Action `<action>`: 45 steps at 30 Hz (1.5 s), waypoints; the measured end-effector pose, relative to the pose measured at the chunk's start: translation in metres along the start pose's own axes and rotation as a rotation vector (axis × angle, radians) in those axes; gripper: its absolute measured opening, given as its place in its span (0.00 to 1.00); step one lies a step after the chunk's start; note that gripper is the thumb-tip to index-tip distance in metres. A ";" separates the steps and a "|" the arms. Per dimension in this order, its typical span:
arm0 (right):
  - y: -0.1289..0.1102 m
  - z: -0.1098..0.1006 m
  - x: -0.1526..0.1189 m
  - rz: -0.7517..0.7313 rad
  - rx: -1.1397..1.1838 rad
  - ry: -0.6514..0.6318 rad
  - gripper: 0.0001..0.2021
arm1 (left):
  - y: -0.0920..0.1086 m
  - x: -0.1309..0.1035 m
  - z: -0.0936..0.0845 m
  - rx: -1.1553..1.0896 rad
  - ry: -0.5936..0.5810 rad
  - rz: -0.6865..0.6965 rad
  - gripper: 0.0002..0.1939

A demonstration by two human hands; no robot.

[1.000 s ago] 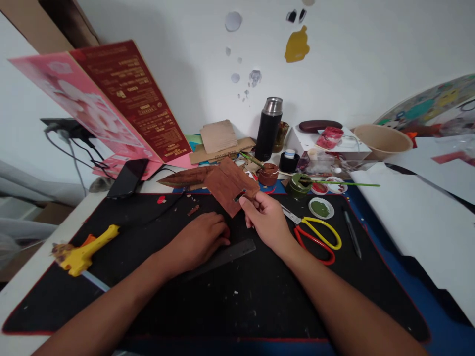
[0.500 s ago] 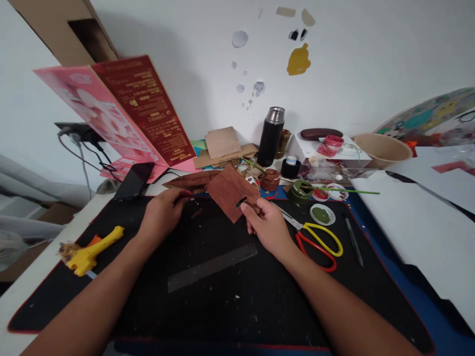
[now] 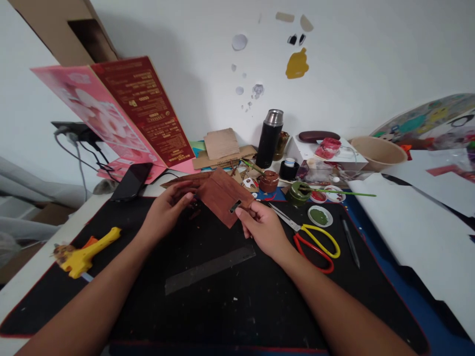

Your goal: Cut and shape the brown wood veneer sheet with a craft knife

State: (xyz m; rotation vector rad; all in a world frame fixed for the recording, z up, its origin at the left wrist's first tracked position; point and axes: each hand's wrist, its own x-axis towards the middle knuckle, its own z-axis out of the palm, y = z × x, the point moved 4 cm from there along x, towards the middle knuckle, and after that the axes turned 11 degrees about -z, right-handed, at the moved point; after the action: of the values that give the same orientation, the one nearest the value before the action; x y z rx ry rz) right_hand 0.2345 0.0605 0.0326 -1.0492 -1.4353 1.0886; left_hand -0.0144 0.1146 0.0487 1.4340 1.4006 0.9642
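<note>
My right hand (image 3: 265,228) pinches a reddish-brown painted cardboard piece (image 3: 219,197) by its right edge, the thumb beside a small rectangular cutout. The piece is tilted above the black mat (image 3: 208,316). My left hand (image 3: 163,210) is at the cardboard's left corner, thumb and fingers apart; whether the fingertips touch it I cannot tell. Behind both lies a long brown pointed piece (image 3: 178,180), partly covered by hand and cardboard. A clear ruler-like strip (image 3: 211,269) rests on the mat in front of my hands.
Scissors (image 3: 315,237) with yellow and red handles lie right of my right hand, near a green paint lid (image 3: 319,216) and a dark pen (image 3: 350,242). Paint jars (image 3: 269,182) and a black thermos (image 3: 269,143) stand behind. At left are a yellow glue gun (image 3: 87,253) and a phone (image 3: 131,182).
My left hand has opened its pinched fingers and moved right, up to the cardboard's corner. The cardboard, still in my right hand, has shifted slightly left and down.
</note>
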 end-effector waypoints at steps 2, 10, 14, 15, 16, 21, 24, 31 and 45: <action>0.000 0.001 0.000 -0.003 0.028 -0.012 0.16 | -0.002 -0.001 0.004 -0.249 -0.096 -0.080 0.31; 0.005 0.006 -0.001 0.022 0.103 -0.078 0.16 | -0.010 -0.009 0.028 -0.490 -0.311 -0.238 0.25; 0.008 0.009 -0.002 0.056 0.124 -0.103 0.18 | -0.014 -0.011 0.037 -0.510 -0.297 -0.254 0.20; 0.008 0.009 -0.002 0.067 0.128 -0.114 0.18 | -0.014 -0.011 0.038 -0.523 -0.281 -0.251 0.20; 0.008 0.010 -0.002 0.078 0.130 -0.124 0.19 | -0.015 -0.010 0.038 -0.538 -0.266 -0.247 0.20; 0.006 0.009 0.000 0.082 0.136 -0.111 0.22 | -0.016 -0.009 0.038 -0.593 -0.222 -0.230 0.21; 0.006 0.006 0.002 0.061 0.158 -0.061 0.23 | -0.014 -0.010 0.039 -0.600 -0.221 -0.224 0.21; 0.004 0.004 0.001 0.045 0.150 -0.025 0.20 | -0.009 -0.014 0.043 -0.576 -0.243 -0.197 0.22; 0.006 0.007 0.001 0.063 0.179 -0.034 0.19 | -0.010 -0.016 0.041 -0.550 -0.219 -0.155 0.21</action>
State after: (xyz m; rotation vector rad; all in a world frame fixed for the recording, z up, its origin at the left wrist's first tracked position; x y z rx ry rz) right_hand 0.2282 0.0626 0.0264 -0.9580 -1.3120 1.2612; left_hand 0.0205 0.0952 0.0273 0.9704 0.9687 0.9638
